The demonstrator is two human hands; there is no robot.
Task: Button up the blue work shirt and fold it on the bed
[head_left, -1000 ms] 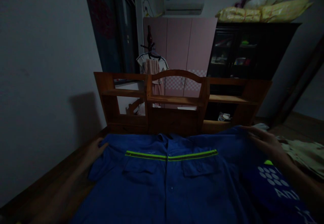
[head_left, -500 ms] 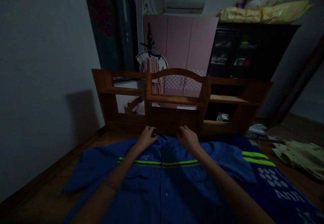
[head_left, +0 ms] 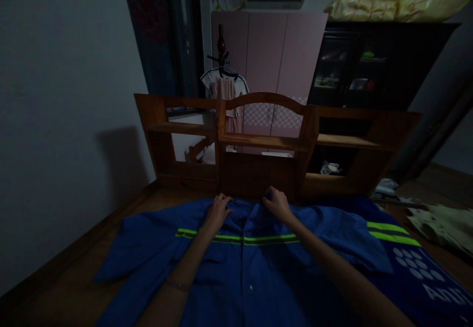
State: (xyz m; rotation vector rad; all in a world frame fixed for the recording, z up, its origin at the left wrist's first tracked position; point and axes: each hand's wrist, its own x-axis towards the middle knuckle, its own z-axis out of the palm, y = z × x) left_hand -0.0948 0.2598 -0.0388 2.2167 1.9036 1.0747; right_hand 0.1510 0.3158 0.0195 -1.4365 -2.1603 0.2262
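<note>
A blue work shirt (head_left: 244,272) with a yellow-green reflective stripe across the chest lies face up and spread flat on a wooden surface. Both of my hands rest at its collar (head_left: 246,207), at the far edge. My left hand (head_left: 219,207) has its fingers curled on the left side of the collar. My right hand (head_left: 277,202) pinches the right side of the collar. A second blue garment (head_left: 417,272) with white printed dots and letters lies under the shirt's right sleeve.
A wooden shelf unit (head_left: 266,144) stands right behind the collar. A pale crumpled cloth (head_left: 439,223) lies at the far right. Beyond are a pink wardrobe (head_left: 269,65), a dark cabinet (head_left: 373,65) and a grey wall (head_left: 62,120) on the left.
One second ago my hands held the shirt's two shoulders, spread wide. They came together at the collar and now grip it more tightly; the shirt lies slightly nearer me.
</note>
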